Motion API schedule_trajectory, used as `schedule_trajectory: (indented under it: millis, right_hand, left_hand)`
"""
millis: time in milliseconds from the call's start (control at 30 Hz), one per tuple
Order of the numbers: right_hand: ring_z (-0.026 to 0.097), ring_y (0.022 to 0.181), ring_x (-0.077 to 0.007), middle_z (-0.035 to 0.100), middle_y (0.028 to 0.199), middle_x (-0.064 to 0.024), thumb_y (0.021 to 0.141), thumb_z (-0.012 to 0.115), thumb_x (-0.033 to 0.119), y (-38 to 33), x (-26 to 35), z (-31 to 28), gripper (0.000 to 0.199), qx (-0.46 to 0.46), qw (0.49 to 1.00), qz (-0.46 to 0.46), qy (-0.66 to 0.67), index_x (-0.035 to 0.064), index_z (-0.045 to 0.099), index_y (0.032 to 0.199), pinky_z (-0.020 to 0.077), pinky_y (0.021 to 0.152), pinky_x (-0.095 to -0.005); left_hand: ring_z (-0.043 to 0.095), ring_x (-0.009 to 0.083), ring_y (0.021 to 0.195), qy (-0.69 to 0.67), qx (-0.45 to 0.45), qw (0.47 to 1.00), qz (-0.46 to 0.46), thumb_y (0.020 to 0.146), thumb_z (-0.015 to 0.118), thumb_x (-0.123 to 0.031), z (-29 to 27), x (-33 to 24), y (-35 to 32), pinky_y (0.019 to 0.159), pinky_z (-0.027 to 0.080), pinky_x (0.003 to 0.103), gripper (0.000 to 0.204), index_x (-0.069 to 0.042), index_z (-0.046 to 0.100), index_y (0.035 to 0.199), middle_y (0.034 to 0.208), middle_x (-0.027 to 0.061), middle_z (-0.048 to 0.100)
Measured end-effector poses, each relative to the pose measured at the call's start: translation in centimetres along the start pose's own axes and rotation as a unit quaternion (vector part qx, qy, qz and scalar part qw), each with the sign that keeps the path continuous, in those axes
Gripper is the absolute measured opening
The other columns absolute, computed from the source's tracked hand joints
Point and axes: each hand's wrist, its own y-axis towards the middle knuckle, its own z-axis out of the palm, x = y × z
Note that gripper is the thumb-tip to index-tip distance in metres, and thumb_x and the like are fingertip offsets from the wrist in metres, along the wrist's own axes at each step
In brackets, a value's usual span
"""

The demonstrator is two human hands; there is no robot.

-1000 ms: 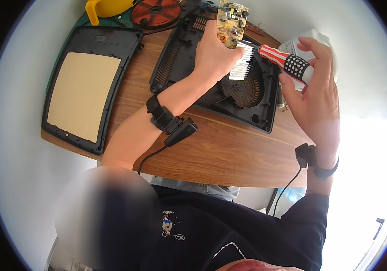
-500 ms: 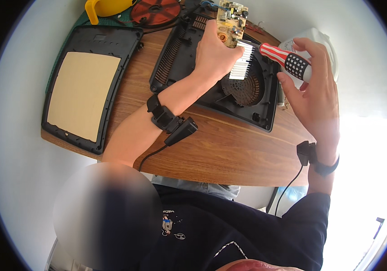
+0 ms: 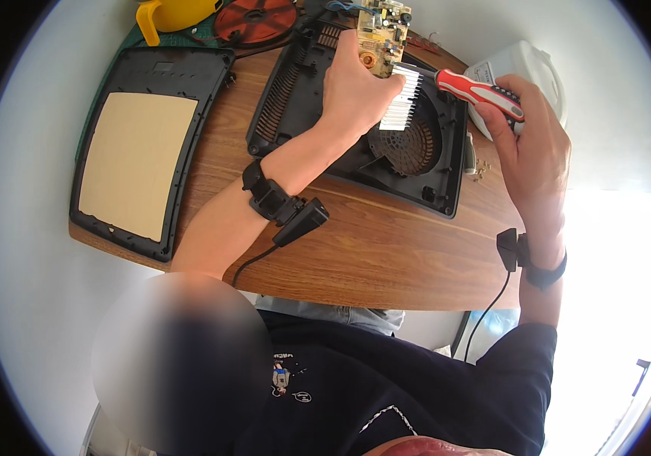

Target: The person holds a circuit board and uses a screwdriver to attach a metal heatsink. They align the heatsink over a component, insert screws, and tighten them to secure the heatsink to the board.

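Observation:
My left hand [image 3: 357,93] grips a circuit board [image 3: 385,34] with a finned metal heatsink [image 3: 400,102] at its near end. Its fingers behind the board are hidden. In my right hand [image 3: 532,148] is a screwdriver [image 3: 479,93] with a red and white handle, held with its shaft pointing left. The shaft reaches the right side of the heatsink near the board; whether the tip sits on a screw is too small to tell. Beneath the board lies a black plastic housing [image 3: 325,163] with a round vent grille [image 3: 409,148].
A black cover [image 3: 185,152] with a beige sheet lies at the left. Behind are a yellow container [image 3: 177,15] and a red fan wheel [image 3: 255,21]. A white tub [image 3: 527,68] stands at the right, near small screws [image 3: 482,169]. Cables hang from both wrist straps.
My right hand has closed further around the screwdriver handle, which has turned to show a different side. The board and my left hand appear shifted slightly left with the view.

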Motion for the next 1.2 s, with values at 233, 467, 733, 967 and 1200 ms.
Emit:
schedule_trajectory:
  millis: [233, 467, 733, 967, 1200]
  right_hand:
    - [0.070, 0.075, -0.0242, 0.071, 0.097, -0.0103, 0.090, 0.083, 0.025, -0.4, -0.4, 0.6, 0.037, -0.042, 0.997, -0.053, 0.046, 0.0041, 0.066, 0.115, 0.0570, 0.062, -0.0327]
    - [0.070, 0.074, -0.0224, 0.072, 0.098, -0.0111, 0.088, 0.086, 0.024, -1.2, -0.3, 0.9, 0.041, -0.032, 0.997, 0.032, 0.061, 0.0029, 0.066, 0.117, 0.0569, 0.059, -0.0304]
    - [0.071, 0.076, -0.0203, 0.070, 0.098, -0.0077, 0.086, 0.085, 0.020, -0.9, -1.0, 0.3, 0.038, -0.025, 0.998, -0.044, 0.041, 0.0053, 0.067, 0.116, 0.0566, 0.059, -0.0306]
    - [0.067, 0.068, -0.0228, 0.063, 0.087, -0.0059, 0.088, 0.083, 0.025, -0.6, -1.4, 0.4, 0.035, -0.002, 0.985, -0.134, -0.110, 0.0067, 0.068, 0.113, 0.0557, 0.058, -0.0330]
    - [0.070, 0.070, -0.0245, 0.071, 0.089, -0.0073, 0.088, 0.084, 0.025, -0.6, -1.6, 2.0, 0.032, -0.047, 0.995, -0.090, -0.003, 0.0032, 0.070, 0.107, 0.0578, 0.062, -0.0332]
  left_hand:
    - [0.073, 0.0315, 0.096, 0.015, -0.012, 1.000, 0.009, 0.078, 0.083, -0.014, 0.2, 0.0, 0.1, 0.088, 0.056, 0.043, 0.054, -0.003, 0.048, 0.118, 0.104, 0.0158, 0.072]
    - [0.073, 0.0311, 0.096, 0.019, -0.009, 1.000, 0.016, 0.078, 0.082, -0.014, -0.1, 0.2, 0.2, 0.088, 0.056, 0.043, 0.055, -0.004, 0.048, 0.120, 0.104, 0.0150, 0.072]
    - [0.073, 0.0305, 0.096, 0.012, -0.010, 0.999, 0.032, 0.081, 0.080, -0.015, 0.0, -0.3, -0.2, 0.089, 0.056, 0.043, 0.055, -0.003, 0.047, 0.123, 0.107, 0.0155, 0.071]
    - [0.074, 0.0323, 0.096, 0.055, -0.018, 0.996, 0.063, 0.082, 0.079, -0.012, -0.2, -0.6, -0.2, 0.088, 0.056, 0.044, 0.051, -0.003, 0.047, 0.121, 0.106, 0.0165, 0.072]
    - [0.075, 0.0374, 0.091, 0.114, -0.042, 0.989, 0.085, 0.083, 0.078, -0.009, -0.7, -1.5, -0.1, 0.085, 0.057, 0.046, 0.046, -0.002, 0.047, 0.117, 0.099, 0.0185, 0.074]
